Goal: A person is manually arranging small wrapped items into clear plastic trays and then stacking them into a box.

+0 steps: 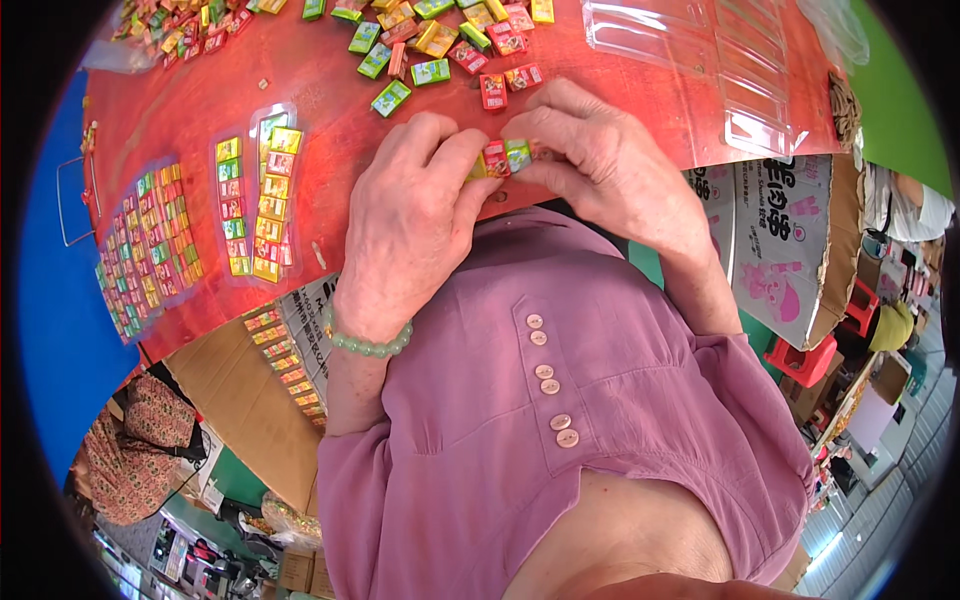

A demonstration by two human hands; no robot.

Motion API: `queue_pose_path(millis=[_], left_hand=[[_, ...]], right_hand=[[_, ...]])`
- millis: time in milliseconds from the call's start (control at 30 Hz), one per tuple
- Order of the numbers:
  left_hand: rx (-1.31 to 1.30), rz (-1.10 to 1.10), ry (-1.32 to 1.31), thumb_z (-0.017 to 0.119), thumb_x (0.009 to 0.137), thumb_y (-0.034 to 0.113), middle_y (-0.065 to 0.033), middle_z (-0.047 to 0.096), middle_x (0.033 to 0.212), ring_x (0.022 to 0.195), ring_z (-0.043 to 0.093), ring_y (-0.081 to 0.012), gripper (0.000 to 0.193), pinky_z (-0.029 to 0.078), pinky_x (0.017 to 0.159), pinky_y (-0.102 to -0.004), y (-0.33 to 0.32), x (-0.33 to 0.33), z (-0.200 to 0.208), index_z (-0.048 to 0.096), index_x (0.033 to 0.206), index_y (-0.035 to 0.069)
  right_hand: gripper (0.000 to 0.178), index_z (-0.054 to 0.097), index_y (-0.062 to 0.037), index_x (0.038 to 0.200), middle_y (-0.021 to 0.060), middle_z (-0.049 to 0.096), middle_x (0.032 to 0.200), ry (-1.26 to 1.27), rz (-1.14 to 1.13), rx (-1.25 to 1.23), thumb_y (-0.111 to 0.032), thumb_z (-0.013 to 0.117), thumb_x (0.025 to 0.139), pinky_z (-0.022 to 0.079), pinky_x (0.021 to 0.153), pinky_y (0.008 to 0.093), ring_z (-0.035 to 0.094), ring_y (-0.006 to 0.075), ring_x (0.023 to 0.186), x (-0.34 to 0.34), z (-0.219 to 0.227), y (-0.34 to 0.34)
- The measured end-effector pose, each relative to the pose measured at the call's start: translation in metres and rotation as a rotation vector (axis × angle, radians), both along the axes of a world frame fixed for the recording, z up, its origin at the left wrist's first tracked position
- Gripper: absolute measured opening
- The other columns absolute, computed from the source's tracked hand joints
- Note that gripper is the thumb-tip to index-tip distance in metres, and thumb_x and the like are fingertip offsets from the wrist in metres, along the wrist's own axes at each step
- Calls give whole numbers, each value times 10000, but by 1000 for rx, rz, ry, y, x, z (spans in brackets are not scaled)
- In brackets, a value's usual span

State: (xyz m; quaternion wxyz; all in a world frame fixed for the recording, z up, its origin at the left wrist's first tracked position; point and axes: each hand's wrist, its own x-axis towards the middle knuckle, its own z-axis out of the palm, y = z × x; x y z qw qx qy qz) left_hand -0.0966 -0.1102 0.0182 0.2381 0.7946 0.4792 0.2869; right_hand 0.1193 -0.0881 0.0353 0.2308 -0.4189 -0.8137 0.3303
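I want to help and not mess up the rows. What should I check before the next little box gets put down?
1. Both hands hold the boxes: left hand and right hand pinch a short row of small boxes together. Ok.
2. Row straight: red, green and yellow ones sit side by side. Ok.
3. Spare boxes within reach: loose boxes lie just beyond the hands. Ok.
4. Free slots in the half-filled tray: cannot tell.
5. Empty clear tray ready on the red table: ok.
6. Boxes face the same way: cannot tell, fingers cover them.
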Motion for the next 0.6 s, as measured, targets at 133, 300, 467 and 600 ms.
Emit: queue_pose_path(millis=[133, 300, 467, 600], left_hand=[[76, 31, 44, 806, 793, 54, -112, 591, 1026, 936, 626, -327, 327, 540, 781, -439, -7, -7, 1, 670, 1088, 16], [61, 95, 57, 804, 791, 45, -123, 599, 1063, 945, 621, -330, 352, 538, 792, -447, -15, -13, 1, 673, 1116, 6], [76, 95, 46, 798, 799, 53, -122, 595, 1067, 954, 617, -328, 354, 537, 806, -443, -15, -15, 0, 669, 1125, 8], [96, 83, 35, 789, 811, 61, -124, 589, 1075, 962, 611, -329, 362, 534, 816, -441, -15, -14, -3, 659, 1144, 12]], right_hand=[[267, 676, 1, 1115, 141, 616, 1058, -21, 10, -32, -21, 741, 857, 561, 788, 413, 678, 344, 939, -11, 2, -4], [278, 675, -6, 1132, 143, 619, 1080, -50, 39, -21, -50, 752, 868, 562, 787, 415, 677, 351, 943, -16, 4, -2], [291, 689, -16, 1145, 142, 635, 1071, -58, -55, 37, -66, 767, 869, 560, 768, 409, 680, 358, 915, -16, 13, 12], [241, 693, -27, 1110, 140, 637, 1043, -68, 73, 129, -71, 740, 878, 555, 746, 421, 678, 357, 902, -41, 10, 35]])
